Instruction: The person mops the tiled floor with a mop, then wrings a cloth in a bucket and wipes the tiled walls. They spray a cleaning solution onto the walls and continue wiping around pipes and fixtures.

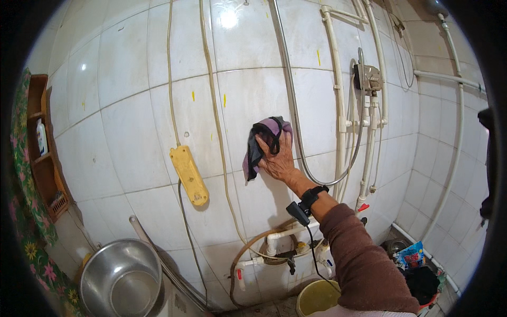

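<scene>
My right hand [280, 161] presses a crumpled cloth [269, 132] flat against the white tiled wall [248, 95]. Purple and dark grey in colour, the cloth has a black edging that loops over near my fingers. My arm, in a brown sleeve, reaches up from the lower right, with a black strap and a small wired device [300, 212] at the wrist. Just right of the cloth runs a metal shower hose [292, 100]. My left hand does not show.
A yellow power strip [189, 177] hangs by its cord on the wall. White pipes [338, 84] and a shower valve [369, 78] are at right. Below stand a steel basin [120, 252], a yellowish bucket [317, 297] and low taps [240, 274]. A wooden shelf [38, 105] hangs far left.
</scene>
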A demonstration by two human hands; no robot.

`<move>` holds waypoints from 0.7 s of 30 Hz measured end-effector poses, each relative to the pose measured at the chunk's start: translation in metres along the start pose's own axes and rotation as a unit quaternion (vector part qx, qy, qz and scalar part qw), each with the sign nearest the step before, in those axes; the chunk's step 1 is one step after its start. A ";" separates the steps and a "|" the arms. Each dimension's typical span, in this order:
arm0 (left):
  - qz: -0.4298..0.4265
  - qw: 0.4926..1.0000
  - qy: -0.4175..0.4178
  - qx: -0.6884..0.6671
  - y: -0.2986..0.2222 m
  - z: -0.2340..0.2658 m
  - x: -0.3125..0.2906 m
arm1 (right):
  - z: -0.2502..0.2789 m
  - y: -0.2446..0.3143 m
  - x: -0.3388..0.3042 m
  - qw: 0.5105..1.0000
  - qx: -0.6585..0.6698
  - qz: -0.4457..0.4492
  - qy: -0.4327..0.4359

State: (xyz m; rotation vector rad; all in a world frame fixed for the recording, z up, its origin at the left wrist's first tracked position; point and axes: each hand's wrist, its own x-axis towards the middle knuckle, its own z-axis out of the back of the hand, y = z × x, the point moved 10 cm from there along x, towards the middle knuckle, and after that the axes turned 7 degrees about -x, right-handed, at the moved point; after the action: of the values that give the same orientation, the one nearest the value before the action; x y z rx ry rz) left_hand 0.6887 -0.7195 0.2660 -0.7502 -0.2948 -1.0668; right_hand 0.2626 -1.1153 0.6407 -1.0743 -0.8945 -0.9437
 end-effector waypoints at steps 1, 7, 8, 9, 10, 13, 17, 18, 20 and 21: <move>0.079 0.982 -0.001 -0.170 0.025 -0.006 0.006 | 0.003 0.000 0.013 0.999 -0.003 0.017 -0.028; 0.123 0.925 -0.098 -0.347 0.062 -0.012 0.037 | 0.024 -0.036 0.159 0.994 -0.027 0.025 -0.104; 0.048 0.989 -0.075 -0.121 0.040 -0.006 0.039 | 0.026 -0.044 0.184 0.993 -0.044 0.012 -0.109; 0.021 0.997 -0.070 -0.025 0.029 -0.003 0.041 | 0.026 -0.055 0.206 0.993 -0.057 -0.002 -0.102; 0.017 0.998 -0.061 0.016 0.022 -0.002 0.043 | 0.030 -0.065 0.226 0.991 -0.062 -0.008 -0.120; 0.039 0.997 -0.033 0.056 0.009 0.004 0.049 | 0.028 -0.118 0.279 0.990 -0.063 -0.096 -0.082; 0.056 0.995 -0.014 0.084 0.000 0.012 0.058 | 0.039 -0.163 0.319 0.966 -0.037 -0.241 -0.086; 0.060 0.994 -0.010 0.087 0.000 0.013 0.059 | 0.038 -0.164 0.328 0.963 -0.011 -0.260 -0.075; 0.062 0.993 -0.005 0.096 -0.002 0.014 0.062 | 0.044 -0.145 0.346 0.967 -0.029 -0.235 -0.093; 0.065 0.993 -0.003 0.098 -0.002 0.015 0.062 | 0.044 -0.125 0.359 0.978 -0.051 -0.180 -0.086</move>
State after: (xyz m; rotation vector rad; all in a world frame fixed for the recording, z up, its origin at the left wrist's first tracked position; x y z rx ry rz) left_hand 0.7177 -0.7522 0.3120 -0.5885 -0.3467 -0.8981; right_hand 0.2612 -1.1617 1.0205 -1.1137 -1.2235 -1.2191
